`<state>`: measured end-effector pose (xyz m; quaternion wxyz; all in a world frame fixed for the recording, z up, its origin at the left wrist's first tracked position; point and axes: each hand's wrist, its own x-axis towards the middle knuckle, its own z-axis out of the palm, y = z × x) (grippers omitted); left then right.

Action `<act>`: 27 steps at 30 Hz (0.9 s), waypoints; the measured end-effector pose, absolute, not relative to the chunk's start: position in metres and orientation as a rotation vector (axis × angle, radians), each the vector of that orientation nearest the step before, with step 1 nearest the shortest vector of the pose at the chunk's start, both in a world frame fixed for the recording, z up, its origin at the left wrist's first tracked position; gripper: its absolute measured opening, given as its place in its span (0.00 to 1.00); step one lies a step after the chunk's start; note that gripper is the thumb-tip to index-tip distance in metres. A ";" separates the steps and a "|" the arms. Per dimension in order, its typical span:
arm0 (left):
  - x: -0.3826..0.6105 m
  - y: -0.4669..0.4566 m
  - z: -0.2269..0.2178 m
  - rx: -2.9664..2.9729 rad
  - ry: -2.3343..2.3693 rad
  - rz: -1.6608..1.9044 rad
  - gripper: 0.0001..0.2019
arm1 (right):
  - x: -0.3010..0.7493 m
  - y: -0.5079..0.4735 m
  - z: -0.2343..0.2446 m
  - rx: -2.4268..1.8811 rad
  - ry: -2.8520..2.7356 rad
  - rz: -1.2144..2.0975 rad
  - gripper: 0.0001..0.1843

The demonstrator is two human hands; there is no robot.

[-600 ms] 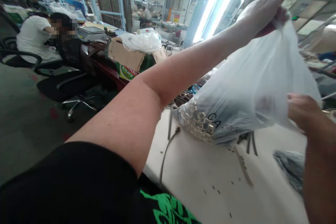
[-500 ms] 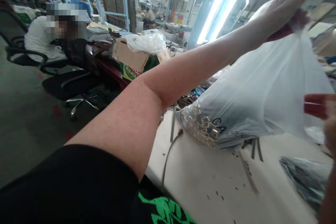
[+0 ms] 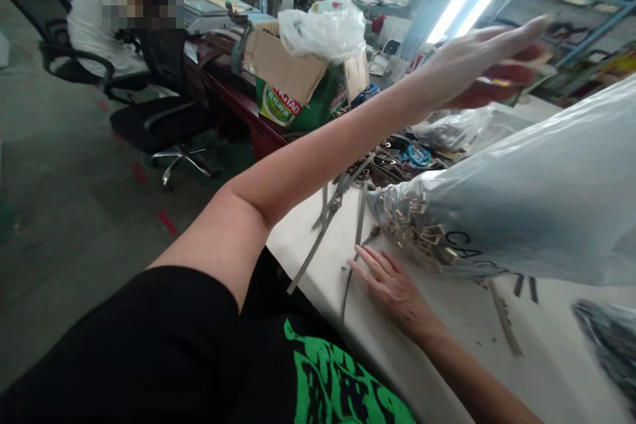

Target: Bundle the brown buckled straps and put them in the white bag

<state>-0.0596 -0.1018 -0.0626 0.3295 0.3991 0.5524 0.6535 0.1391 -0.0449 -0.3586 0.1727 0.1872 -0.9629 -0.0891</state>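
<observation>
The thin grey strap lies on the white tabletop near its front edge, beneath the fingertips of the right hand. That hand is palm down with fingers extended; whether they pinch the strap cannot be determined. Just beyond stands a large translucent plastic bag, marked with black letters beginning "CA"; rectangular metal buckles show through its lower left corner. The left hand is raised above the table, fingers loosely spread and partly blurred, apart from the bag. A longer grey strap lies left of the right hand, its end over the table edge. A dark wrapped packet lies at far right. Further back, a cardboard box bears crumpled clear plastic. A co-worker in white sits at upper left.
</observation>
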 end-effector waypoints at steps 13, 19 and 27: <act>-0.138 -0.278 -0.317 0.069 1.575 2.523 0.14 | 0.020 -0.108 -0.335 0.957 -2.632 -0.279 0.08; -0.136 -0.283 -0.342 0.230 1.776 2.403 0.17 | 0.017 -0.110 -0.335 0.932 -2.710 -0.360 0.08; -0.081 -0.282 -0.348 0.929 1.897 2.007 0.23 | 0.028 -0.116 -0.287 0.440 -2.658 0.061 0.05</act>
